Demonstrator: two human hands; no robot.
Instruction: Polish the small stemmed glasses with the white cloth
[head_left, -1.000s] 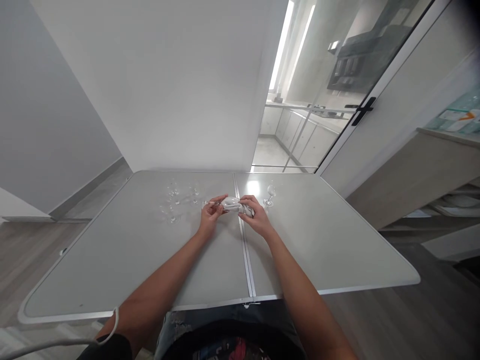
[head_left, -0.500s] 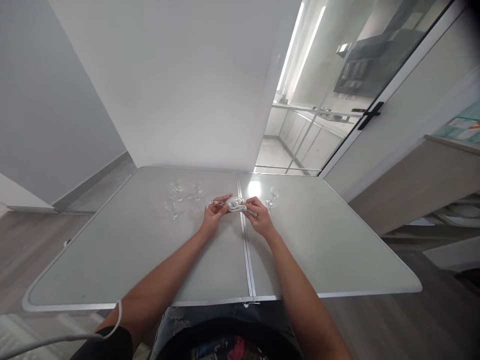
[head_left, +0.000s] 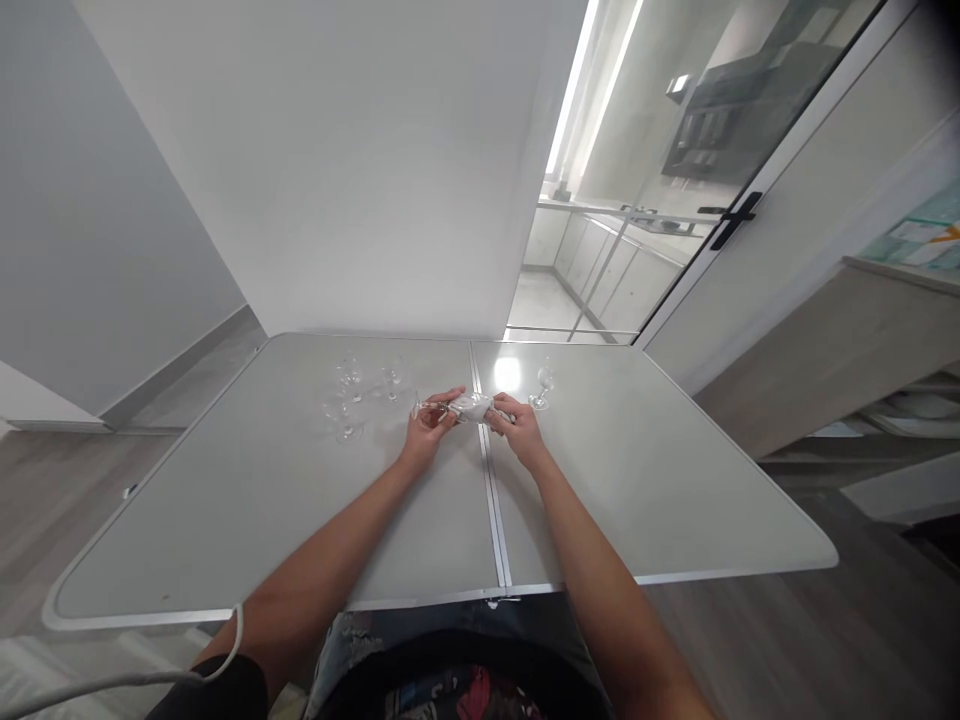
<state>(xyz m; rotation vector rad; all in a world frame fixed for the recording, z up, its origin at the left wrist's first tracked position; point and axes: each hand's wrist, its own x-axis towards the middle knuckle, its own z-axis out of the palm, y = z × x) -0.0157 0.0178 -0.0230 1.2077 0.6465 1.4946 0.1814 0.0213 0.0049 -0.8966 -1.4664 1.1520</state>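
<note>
- Pale grey table (head_left: 637, 480), rounded corners, light metal edging; metal seam strip (head_left: 493, 510) runs front to back across it; bright light patch on the top near the far edge
- White wall (head_left: 360, 170) behind the table; framed glass door (head_left: 637, 150) to its right, black handle (head_left: 737, 220), kitchen-like counter seen through the panes; shelf unit (head_left: 847, 310) at far right; wood-look floor (head_left: 60, 510) at left; pale cable (head_left: 112, 684) by the left forearm
- Standing on table: three clear glasses on the left, namely back-left glass (head_left: 350, 378), front-left glass (head_left: 345, 420) and inner glass (head_left: 391, 382), the last nearest the left hand; right-side glass (head_left: 541, 388) upright just beyond the right hand
- Left hand (head_left: 424, 430): fingers and thumb closed round the stem of the held glass (head_left: 466, 408); foot of it pokes out past the fingers
- Right hand (head_left: 517, 425): fingers bunched, pinching white cloth (head_left: 484, 409) at the bowl end
- Held glass lies sideways between both hands, above the seam strip; foot to the left, bowl to the right; cloth seems stuffed inside the bowl, though glare and small size make that hard to confirm
</note>
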